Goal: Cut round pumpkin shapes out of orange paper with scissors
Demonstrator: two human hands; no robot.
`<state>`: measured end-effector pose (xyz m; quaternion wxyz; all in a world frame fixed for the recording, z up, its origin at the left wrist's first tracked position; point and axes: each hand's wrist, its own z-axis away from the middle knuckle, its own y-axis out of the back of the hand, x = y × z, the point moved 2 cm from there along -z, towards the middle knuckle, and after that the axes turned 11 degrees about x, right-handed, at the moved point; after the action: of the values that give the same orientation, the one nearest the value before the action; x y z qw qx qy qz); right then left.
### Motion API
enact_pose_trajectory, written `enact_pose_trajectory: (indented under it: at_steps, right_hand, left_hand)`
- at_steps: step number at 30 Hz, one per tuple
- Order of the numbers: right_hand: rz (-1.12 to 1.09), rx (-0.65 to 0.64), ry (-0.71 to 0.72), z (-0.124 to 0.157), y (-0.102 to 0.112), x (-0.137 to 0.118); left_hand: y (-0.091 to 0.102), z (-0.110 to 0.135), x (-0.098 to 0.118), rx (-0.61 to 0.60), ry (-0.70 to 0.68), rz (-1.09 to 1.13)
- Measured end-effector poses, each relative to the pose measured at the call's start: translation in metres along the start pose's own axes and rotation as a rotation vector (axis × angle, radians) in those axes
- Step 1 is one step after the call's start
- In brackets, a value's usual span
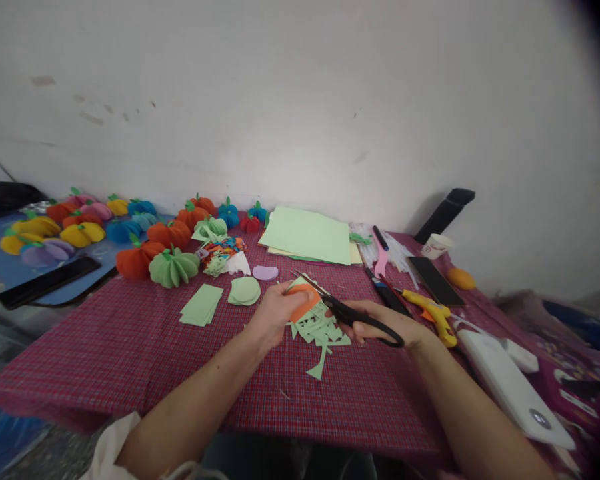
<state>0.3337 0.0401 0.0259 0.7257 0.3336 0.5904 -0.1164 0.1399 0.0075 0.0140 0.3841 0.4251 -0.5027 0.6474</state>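
My left hand (274, 310) is closed on a small orange paper piece (304, 301) with pale green paper behind it. My right hand (380, 321) grips black-handled scissors (350, 312) whose blades point up and left onto that paper. Pale green paper offcuts (321, 333) lie on the red checked tablecloth (180, 360) right under both hands. A stack of green paper circles (245, 291) and a small stack of green rectangles (201, 305) lie just left of my left hand.
Several paper pumpkins (173, 267) in orange, green, yellow, blue and pink stand at the back left. Green paper sheets (310, 235) lie at the back centre. A yellow glue gun (433, 313), a phone (435, 280), a paper cup (436, 245) and a white device (510, 387) sit on the right.
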Motion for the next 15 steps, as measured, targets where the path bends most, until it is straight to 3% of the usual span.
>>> enact_pose_trajectory:
  at_steps: [15]
  right_hand:
    - [-0.035,0.038,-0.011,0.0003,-0.0025,-0.0022]
  left_hand:
    - [-0.0003,-0.0009,-0.0035,0.012,0.004,-0.02]
